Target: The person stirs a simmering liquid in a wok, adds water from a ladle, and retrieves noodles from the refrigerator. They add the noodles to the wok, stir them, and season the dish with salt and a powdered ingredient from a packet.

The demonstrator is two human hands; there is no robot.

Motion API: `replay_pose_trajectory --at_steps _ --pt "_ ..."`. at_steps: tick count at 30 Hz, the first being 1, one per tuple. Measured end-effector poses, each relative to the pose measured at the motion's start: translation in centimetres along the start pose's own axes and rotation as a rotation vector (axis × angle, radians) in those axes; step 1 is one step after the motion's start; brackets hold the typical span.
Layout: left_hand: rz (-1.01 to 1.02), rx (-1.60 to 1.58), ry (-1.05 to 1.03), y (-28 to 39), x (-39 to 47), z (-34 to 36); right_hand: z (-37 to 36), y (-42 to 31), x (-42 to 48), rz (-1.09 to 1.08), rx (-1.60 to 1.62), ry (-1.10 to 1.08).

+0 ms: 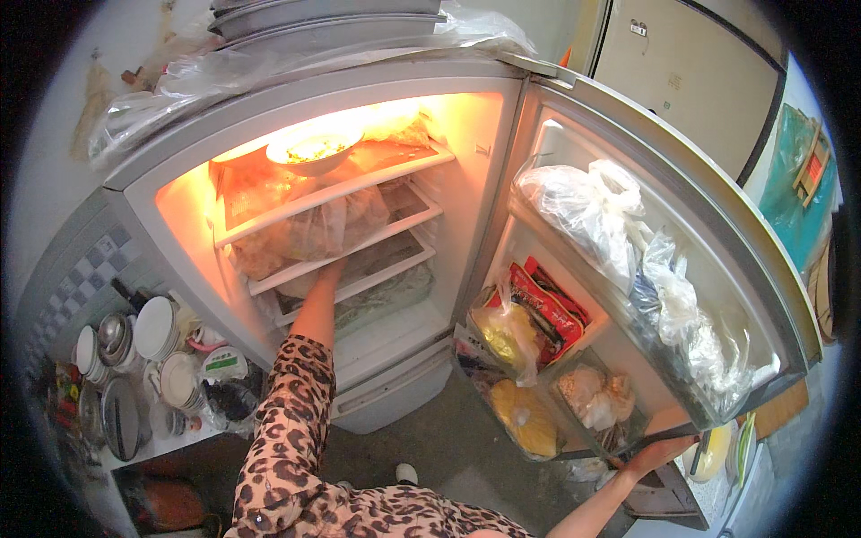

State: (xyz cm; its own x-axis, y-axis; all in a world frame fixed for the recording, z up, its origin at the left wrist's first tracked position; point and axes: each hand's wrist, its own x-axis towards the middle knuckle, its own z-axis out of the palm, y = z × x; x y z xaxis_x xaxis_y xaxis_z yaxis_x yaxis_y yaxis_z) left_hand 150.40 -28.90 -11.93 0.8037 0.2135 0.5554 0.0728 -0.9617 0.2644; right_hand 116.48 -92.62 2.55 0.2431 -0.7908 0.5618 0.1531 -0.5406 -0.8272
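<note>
Inside the lit refrigerator, my left hand (331, 267) reaches in beneath a shelf that bears plastic bags (316, 232). Its fingers are hidden by the shelf, so its hold cannot be seen. A bowl of food (315, 153) stands on the top shelf, with a bag behind it at the right. My right hand (662, 452) is at the lower edge of the opened refrigerator door (679, 222), its fingers mostly hidden. White plastic bags (592, 202) fill the upper door rack. Red packets (548, 309), a bag with yellow contents (525, 417) and another tied bag (595, 397) sit in lower door racks.
Stacked bowls and plates (156, 329) crowd a counter (168, 447) at the left. Dark trays (329, 27) and plastic sheeting (195, 77) lie on top of the refrigerator. A yellow item (712, 454) rests on a surface at the lower right, close by the door.
</note>
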Motion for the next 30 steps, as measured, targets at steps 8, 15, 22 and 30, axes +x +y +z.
replay_pose_trajectory --at_steps 8,15,22,30 --pt "0.092 0.018 0.313 1.5 -0.7 0.8 -0.9 3.3 1.0 -0.111 -0.011 -0.075" --pt "-0.106 -0.148 0.026 2.8 -1.4 2.4 -0.5 2.2 0.9 -0.136 -0.024 -0.004" --pt "0.108 -0.064 0.163 4.5 -2.6 0.2 0.1 0.7 0.6 -0.060 0.133 0.005" --pt "0.082 -0.215 -0.032 6.1 -4.4 -4.8 0.3 0.2 0.8 -0.024 0.265 -0.099"
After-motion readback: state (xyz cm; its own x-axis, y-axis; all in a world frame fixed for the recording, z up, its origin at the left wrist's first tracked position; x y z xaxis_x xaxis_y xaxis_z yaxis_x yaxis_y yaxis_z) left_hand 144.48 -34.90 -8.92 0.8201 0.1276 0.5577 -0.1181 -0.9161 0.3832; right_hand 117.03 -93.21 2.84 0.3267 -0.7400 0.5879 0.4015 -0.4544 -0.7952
